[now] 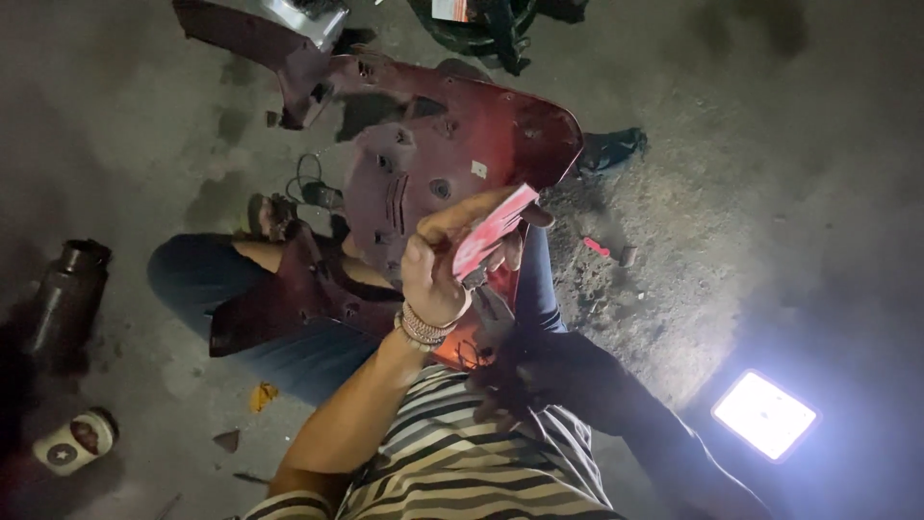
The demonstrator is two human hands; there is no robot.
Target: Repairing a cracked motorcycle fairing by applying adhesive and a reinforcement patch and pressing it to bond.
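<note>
I see my left hand raised over my lap, fingers clenched around a small pink card, held in front of the dark red plastic panel that leans across my knees on the concrete floor. My right hand lies low against the panel's bottom edge, too dark for me to tell its grip. A bright lamp glows toward the floor's lower right corner, and a dark bottle stands at its left edge.

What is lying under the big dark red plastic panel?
Under the big dark red plastic panel are the person's legs in blue jeans. A sandalled foot shows at its edge. The lap and ground beneath stay covered.
</note>
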